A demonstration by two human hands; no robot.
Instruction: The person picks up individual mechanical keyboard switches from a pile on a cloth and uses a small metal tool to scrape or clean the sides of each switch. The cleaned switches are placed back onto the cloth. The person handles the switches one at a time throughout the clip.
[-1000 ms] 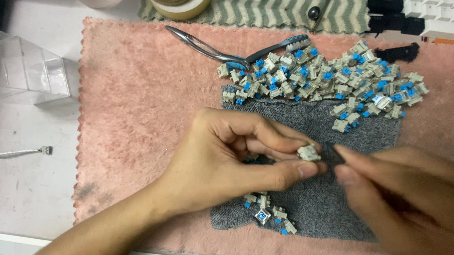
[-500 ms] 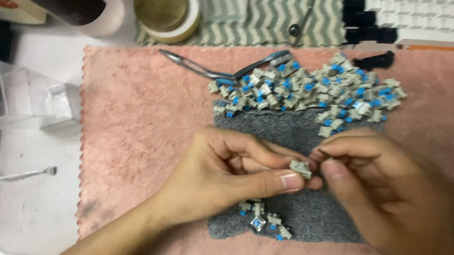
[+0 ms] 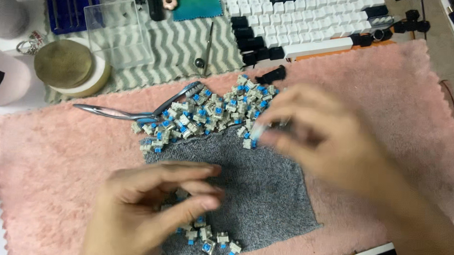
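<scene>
My left hand [image 3: 144, 205] hovers over the near left part of a grey cloth [image 3: 265, 194], fingers loosely curled and apart, with nothing visible in it. Just below it lies a small group of blue-stemmed key switches [image 3: 208, 237]. My right hand [image 3: 332, 141] is blurred by motion at the right end of a big pile of the same switches [image 3: 207, 114]. A pale switch [image 3: 257, 131] shows pinched at its fingertips, right beside the pile.
Everything lies on a pink towel [image 3: 60, 157]. Metal pliers [image 3: 117, 113] rest left of the pile. Behind are a keyboard with white and black keycaps [image 3: 301, 24], a zigzag cloth [image 3: 179, 45], a clear plastic box [image 3: 119, 33] and a tape roll [image 3: 70, 66].
The switch has passed from my left fingertips to my right hand, which has swung up to the pile. My left hand stays low over the cloth. The view has shifted.
</scene>
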